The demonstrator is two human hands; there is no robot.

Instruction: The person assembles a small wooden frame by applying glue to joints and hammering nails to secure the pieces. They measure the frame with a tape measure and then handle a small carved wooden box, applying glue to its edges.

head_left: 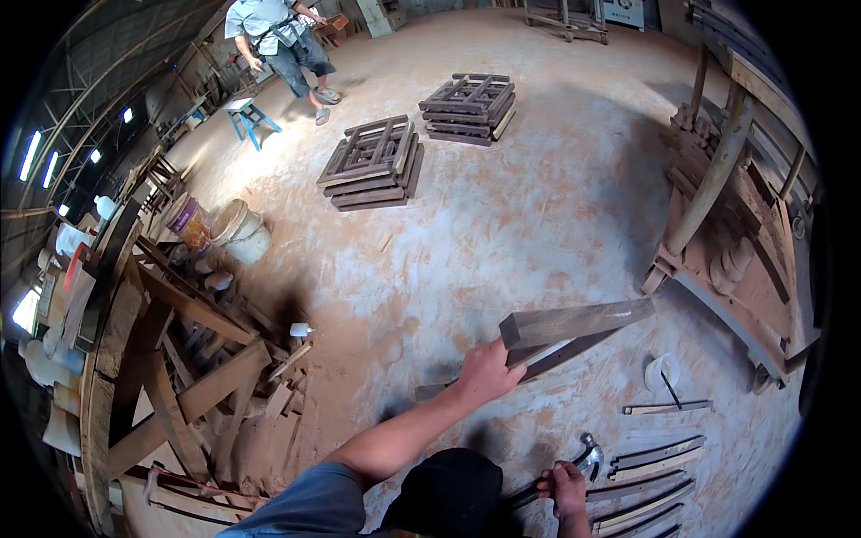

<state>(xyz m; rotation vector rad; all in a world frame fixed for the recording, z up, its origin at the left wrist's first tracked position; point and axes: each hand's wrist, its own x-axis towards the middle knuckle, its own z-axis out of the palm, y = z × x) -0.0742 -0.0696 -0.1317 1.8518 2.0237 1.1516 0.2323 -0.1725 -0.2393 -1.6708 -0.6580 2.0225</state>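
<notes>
My left hand [489, 369] reaches forward, its fingers closed round the near corner of a dark wooden frame [574, 324]. The frame is tilted, with one thick bar on top and a thinner bar visible below it. Close to my body, my right hand [565, 490] grips a claw hammer [590, 455]; its shiny metal head points away from me and its dark handle runs to the left. Beside the right hand lie several slim wooden strips [659, 455], dark and pale, in a row on the floor. A white tape-like ring [662, 369] lies beyond them.
Two stacks of dark wooden frames [372, 166] stand ahead on the dusty floor. At left are a cluttered workbench [100, 394], wood offcuts, buckets [240, 231] and a small white bottle [301, 330]. A wooden rack [717, 296] stands right. Far off, a person [280, 45] stands near a blue stool [247, 117].
</notes>
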